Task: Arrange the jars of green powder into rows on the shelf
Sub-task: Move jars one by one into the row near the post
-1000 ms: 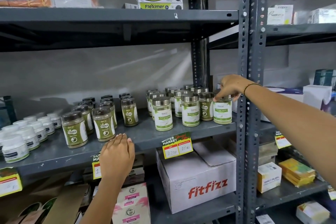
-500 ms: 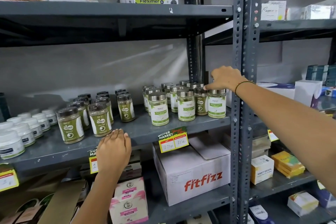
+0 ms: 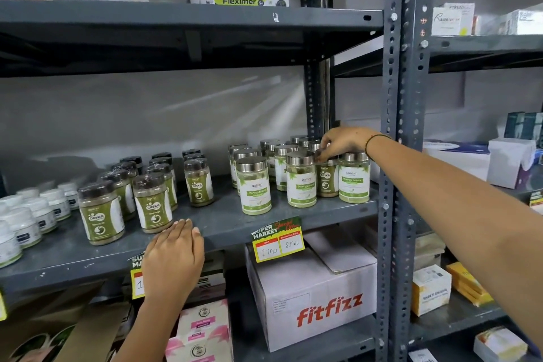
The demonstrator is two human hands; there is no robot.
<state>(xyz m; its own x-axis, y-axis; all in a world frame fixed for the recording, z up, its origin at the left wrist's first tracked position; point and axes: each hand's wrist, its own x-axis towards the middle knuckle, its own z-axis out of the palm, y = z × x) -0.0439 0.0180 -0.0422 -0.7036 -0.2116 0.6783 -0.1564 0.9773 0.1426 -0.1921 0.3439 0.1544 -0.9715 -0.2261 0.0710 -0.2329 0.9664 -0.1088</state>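
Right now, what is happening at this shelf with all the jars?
A person is sorting jars of green powder on the grey metal shelf. The right hand reaches into the group of silver-lidded Moringa Leaves jars and closes its fingertips on the dark lid of a Gaska jar that stands among them. The left hand lies flat on the shelf's front edge, empty. The other dark-lidded Gaska jars stand in rows to the left, beside small white jars.

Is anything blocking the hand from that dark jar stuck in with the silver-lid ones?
Nothing visible: the right hand already has its fingertips on the Gaska jar, reaching from above between the Moringa jars.
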